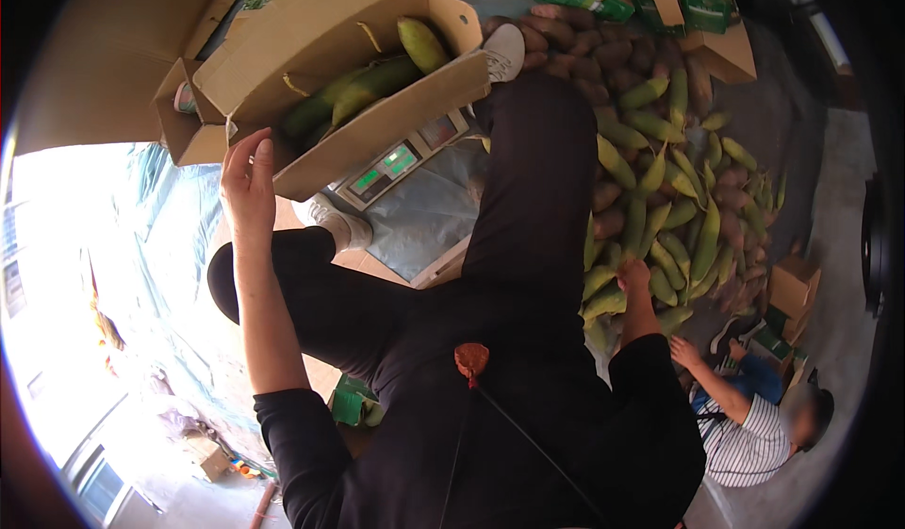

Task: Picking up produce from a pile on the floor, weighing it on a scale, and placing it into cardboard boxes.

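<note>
An open cardboard box (377, 123) rests on a digital scale (396, 163) with a lit green display. Several long green radishes (377, 86) lie inside it. At the box's near left corner, my left hand (250, 182) has its fingers closed on the cardboard edge. My right hand (634, 277) reaches down to the right, into a floor pile of green radishes (705, 246). Its fingers are curled round the end of one green radish there, partly hidden by the hand.
Reddish-brown sweet potatoes (613, 56) lie heaped beyond and among the radishes. Green-printed cartons (702, 10) stand at the far right. Another person (754, 435) in a striped shirt sits at the lower right, one hand near the pile. Plastic sheeting (156, 237) spreads on the left.
</note>
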A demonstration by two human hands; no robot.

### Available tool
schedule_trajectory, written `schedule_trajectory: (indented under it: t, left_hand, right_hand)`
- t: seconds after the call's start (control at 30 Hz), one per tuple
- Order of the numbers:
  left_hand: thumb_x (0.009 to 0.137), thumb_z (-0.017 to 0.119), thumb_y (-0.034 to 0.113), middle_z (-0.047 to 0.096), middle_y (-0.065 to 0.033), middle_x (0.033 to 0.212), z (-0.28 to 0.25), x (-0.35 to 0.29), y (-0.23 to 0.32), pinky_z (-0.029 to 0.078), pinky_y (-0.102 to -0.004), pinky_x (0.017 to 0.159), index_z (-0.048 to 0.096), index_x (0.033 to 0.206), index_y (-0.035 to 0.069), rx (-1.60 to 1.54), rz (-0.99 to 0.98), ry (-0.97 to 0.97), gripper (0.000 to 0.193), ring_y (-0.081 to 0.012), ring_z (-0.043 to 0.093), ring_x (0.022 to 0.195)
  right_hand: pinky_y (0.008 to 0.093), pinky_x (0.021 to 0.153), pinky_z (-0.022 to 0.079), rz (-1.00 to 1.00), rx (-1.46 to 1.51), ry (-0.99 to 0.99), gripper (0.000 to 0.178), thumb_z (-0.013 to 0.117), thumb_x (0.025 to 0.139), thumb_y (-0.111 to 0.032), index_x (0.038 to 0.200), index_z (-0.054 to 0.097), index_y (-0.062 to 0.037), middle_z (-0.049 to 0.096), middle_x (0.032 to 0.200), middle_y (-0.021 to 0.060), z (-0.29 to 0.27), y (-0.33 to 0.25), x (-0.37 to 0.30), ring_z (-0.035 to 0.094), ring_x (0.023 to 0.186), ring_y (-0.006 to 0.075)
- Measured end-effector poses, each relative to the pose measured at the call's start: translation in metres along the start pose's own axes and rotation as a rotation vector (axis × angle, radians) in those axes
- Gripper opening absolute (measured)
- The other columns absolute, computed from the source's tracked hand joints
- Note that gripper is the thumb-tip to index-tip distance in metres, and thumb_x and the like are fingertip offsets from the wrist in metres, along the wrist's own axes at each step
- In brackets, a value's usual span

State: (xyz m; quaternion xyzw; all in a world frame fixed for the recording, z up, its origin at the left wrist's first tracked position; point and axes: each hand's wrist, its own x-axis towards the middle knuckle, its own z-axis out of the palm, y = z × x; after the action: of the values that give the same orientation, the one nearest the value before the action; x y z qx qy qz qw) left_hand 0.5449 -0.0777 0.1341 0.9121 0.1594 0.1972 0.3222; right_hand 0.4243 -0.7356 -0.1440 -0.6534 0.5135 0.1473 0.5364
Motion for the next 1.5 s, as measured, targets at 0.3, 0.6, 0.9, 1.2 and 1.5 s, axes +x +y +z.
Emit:
schedule_trajectory:
  t: [0.3, 0.6, 0.9, 1.2, 1.5]
  left_hand:
    - [0.086, 0.061, 0.023, 0.062, -0.0123, 0.101, -0.027, 0.028, -0.031, 0.044, -0.032, 0.084, 0.063, 0.108, 0.005, -0.03, -0.109, -0.069, 0.028, -0.0214, 0.059, 0.096]
    - [0.076, 0.068, 0.035, 0.061, -0.0195, 0.103, -0.032, 0.054, -0.091, 0.046, -0.0373, 0.083, 0.053, 0.116, -0.003, 0.219, -0.445, -0.29, 0.057, -0.0298, 0.06, 0.096]
    - [0.072, 0.07, 0.012, 0.064, -0.0165, 0.09, -0.004, 0.056, -0.158, 0.048, -0.0361, 0.074, 0.058, 0.105, -0.005, -0.104, -0.627, -0.378, 0.039, -0.0258, 0.062, 0.085]
    - [0.069, 0.066, 0.0, 0.064, -0.0142, 0.089, 0.001, 0.062, -0.144, 0.049, -0.0357, 0.065, 0.058, 0.102, -0.003, -0.276, -0.718, -0.361, 0.033, -0.0231, 0.061, 0.075]
    - [0.067, 0.062, 0.005, 0.066, -0.007, 0.072, 0.009, 0.05, -0.268, 0.048, -0.032, 0.054, 0.067, 0.071, 0.01, 0.176, -0.338, -0.3, 0.008, -0.0206, 0.064, 0.067]
  right_hand:
    - [0.0307, 0.038, 0.031, -0.031, -0.115, 0.071, 0.011, 0.049, 0.088, -0.013, 0.097, 0.051, -0.0057, 0.05, 0.063, 0.0066, 0.011, -0.017, -0.019, 0.047, 0.046, 0.0168]
    - [0.0241, 0.048, 0.039, -0.501, -0.324, -0.257, 0.017, 0.057, 0.085, -0.02, 0.097, 0.058, -0.0086, 0.056, 0.072, -0.0003, 0.118, -0.236, -0.047, 0.051, 0.058, 0.0097]
    - [0.0325, 0.072, 0.046, -0.858, -0.67, -0.706, 0.041, 0.063, 0.082, -0.024, 0.119, 0.052, -0.0096, 0.059, 0.102, 0.0052, 0.325, -0.411, -0.2, 0.055, 0.089, 0.0152]
    - [0.0346, 0.07, 0.047, -0.911, -0.736, -0.68, 0.048, 0.06, 0.076, -0.003, 0.122, 0.048, -0.0035, 0.06, 0.102, 0.0121, 0.403, -0.406, -0.176, 0.057, 0.089, 0.0221]
    - [0.0344, 0.064, 0.045, -0.852, -0.697, -0.584, 0.026, 0.06, 0.069, 0.0, 0.095, 0.06, -0.0001, 0.062, 0.082, 0.0105, 0.444, -0.401, -0.217, 0.058, 0.073, 0.0205]
